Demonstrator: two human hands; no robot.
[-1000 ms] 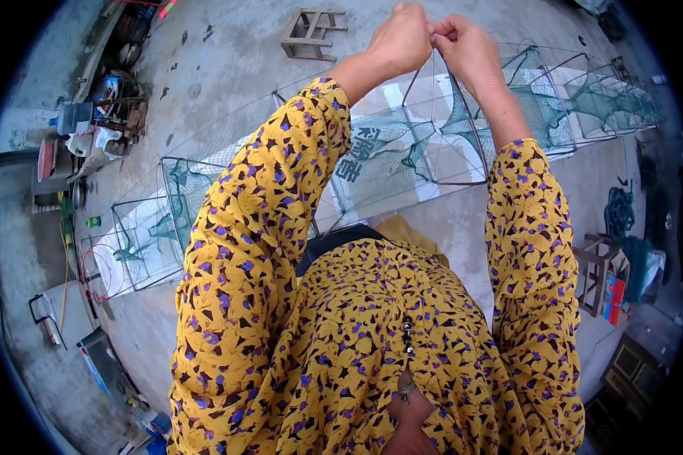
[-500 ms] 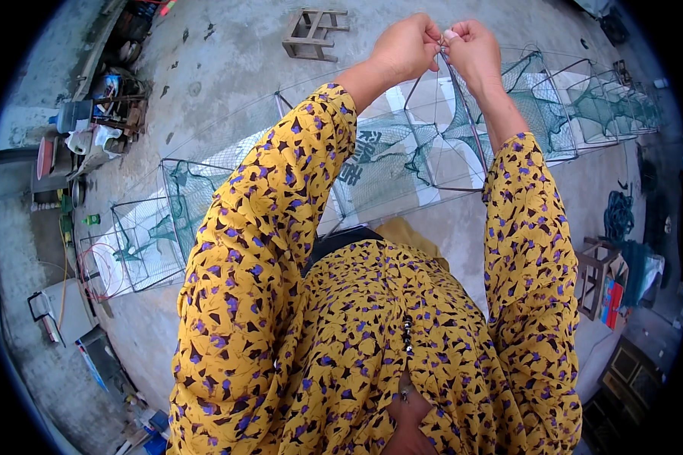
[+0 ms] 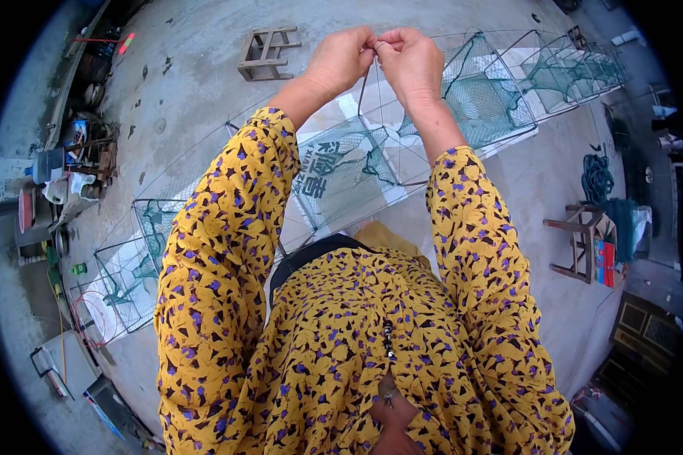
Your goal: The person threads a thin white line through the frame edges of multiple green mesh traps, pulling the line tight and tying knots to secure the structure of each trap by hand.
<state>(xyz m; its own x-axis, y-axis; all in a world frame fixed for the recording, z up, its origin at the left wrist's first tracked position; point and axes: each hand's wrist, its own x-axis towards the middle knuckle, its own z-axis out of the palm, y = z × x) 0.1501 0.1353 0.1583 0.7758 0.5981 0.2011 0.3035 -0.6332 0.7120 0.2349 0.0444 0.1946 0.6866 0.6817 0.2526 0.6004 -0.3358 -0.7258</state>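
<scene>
A long collapsible net trap with green mesh and thin dark square frames stretches across the scene from lower left to upper right. Raised above its middle, my left hand and my right hand meet fingertip to fingertip. Both are closed in a pinch at the top of one of the trap's frames, whose dark rod runs down from the fingers. Whatever fine cord or mesh lies between the fingertips is too small to make out. White sheeting with dark printing shows under the mesh.
A small wooden stool stands on the concrete floor beyond my left hand. Another stool is at the right, near a bundle of green netting. Clutter with a blue container lines the left wall.
The view has shifted, so the trap and stools sit elsewhere in the picture. My hands remain together at the frame's top, the fingers pressed closer.
</scene>
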